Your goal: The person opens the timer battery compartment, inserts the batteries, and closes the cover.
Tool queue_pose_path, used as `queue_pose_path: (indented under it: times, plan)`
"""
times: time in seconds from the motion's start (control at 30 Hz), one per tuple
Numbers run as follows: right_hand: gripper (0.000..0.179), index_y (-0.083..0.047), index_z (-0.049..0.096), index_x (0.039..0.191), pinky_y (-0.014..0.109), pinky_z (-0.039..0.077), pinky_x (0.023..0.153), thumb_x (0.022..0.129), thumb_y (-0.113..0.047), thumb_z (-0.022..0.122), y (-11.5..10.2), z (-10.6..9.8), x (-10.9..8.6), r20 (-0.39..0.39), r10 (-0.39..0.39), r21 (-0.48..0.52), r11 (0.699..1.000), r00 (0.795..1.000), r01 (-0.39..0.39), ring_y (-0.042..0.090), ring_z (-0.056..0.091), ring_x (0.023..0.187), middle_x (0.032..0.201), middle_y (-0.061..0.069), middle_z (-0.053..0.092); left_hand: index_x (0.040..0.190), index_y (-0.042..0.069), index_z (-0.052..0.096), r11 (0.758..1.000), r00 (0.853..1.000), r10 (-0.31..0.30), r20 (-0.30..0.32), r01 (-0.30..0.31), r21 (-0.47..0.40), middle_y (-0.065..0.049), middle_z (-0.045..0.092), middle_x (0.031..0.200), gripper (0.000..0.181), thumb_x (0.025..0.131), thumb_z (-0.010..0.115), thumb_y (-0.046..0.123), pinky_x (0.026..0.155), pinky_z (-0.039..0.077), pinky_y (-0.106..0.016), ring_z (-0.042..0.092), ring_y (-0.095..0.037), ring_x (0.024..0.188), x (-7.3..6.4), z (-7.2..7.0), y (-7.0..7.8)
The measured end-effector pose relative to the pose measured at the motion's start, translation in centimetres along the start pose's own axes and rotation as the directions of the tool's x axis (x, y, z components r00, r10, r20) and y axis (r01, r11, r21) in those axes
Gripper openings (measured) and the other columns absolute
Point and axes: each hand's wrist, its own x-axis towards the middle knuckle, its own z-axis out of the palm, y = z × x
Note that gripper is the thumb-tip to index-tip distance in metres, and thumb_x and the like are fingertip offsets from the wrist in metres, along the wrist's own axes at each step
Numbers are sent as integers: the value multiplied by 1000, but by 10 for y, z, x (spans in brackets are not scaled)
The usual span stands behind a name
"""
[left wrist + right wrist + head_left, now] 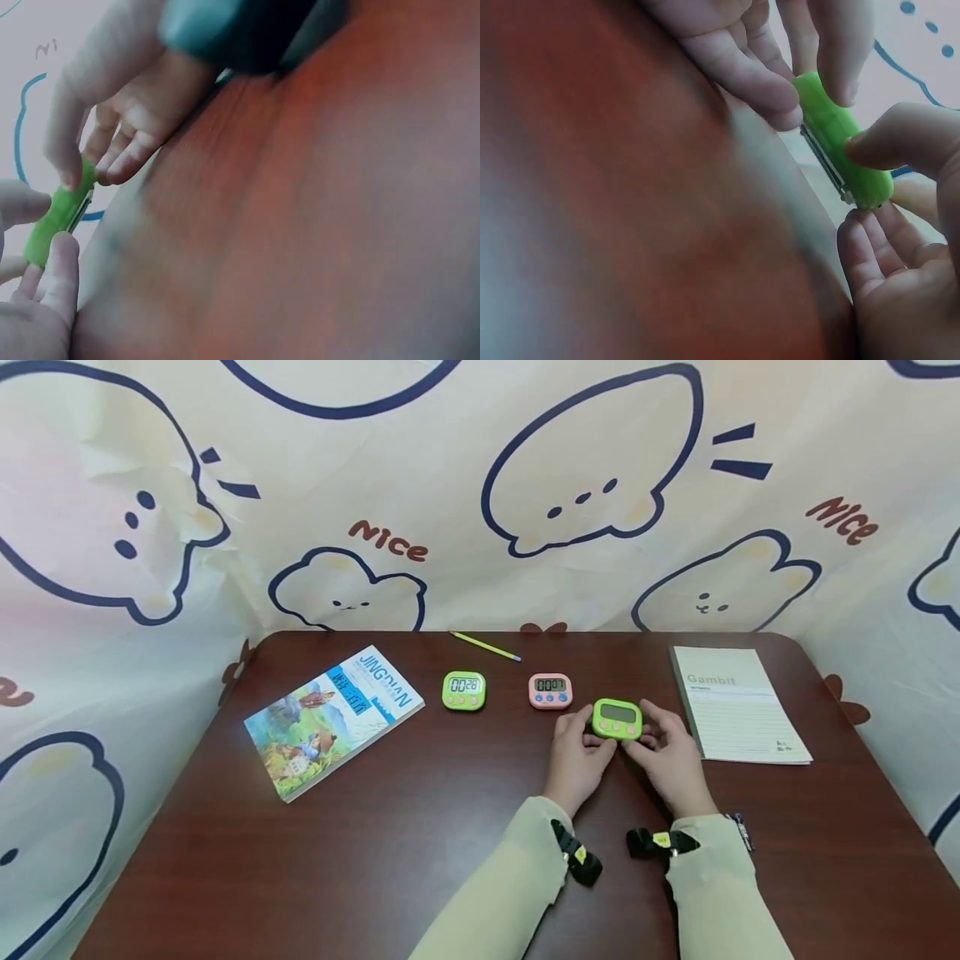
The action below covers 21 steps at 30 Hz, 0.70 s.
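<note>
Both hands hold a green digital timer [617, 719] between them, in front of the pink timer; its grey screen looks blank from the head view. My left hand [576, 760] pinches its left edge, and my right hand [672, 762] grips the right edge. In the left wrist view the timer [60, 214] is seen edge-on, with thumb and fingertips pressing its sides. A thin metal strip shows along the timer's back [841, 142] in the right wrist view. A pink timer [551, 692] reading low digits and another green timer [463, 691] stand to the left.
On the left of the brown table [337, 877] lies a book with a colourful cover [337, 722]. A notebook [742, 706] lies to the right of my right hand. Near the back edge rests a yellow-green pencil [485, 647]. A patterned curtain [450, 468] hangs behind the table.
</note>
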Motion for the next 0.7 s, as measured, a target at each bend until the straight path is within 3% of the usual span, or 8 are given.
queue_pose_path:
  times: [0.37,0.57,0.7]
  plan:
    - [61,3,49,144,9,48,85,87,5,73,-4,16,-53,52,-80,49,996,995,77,4,54,101,137,12,46,147,6,49,995,995,59,84,-51,-87,1,50,120,65,88,77,5,76,56,-18,60,-5,86,-46,-42,-14]
    - [62,3,51,142,12,50,85,85,9,74,-11,27,-67,69,-139,93,987,988,133,5,56,100,136,13,47,146,9,49,994,995,35,89,-25,-108,-1,49,125,64,88,77,6,76,56,-19,61,-7,87,-63,-59,-16]
    - [63,3,52,141,14,51,83,82,13,74,-14,36,-76,82,-150,126,982,985,139,6,56,98,135,12,47,145,12,48,991,995,-9,103,22,-131,-3,57,117,63,89,77,9,72,56,-20,62,-9,85,-74,-70,-22]
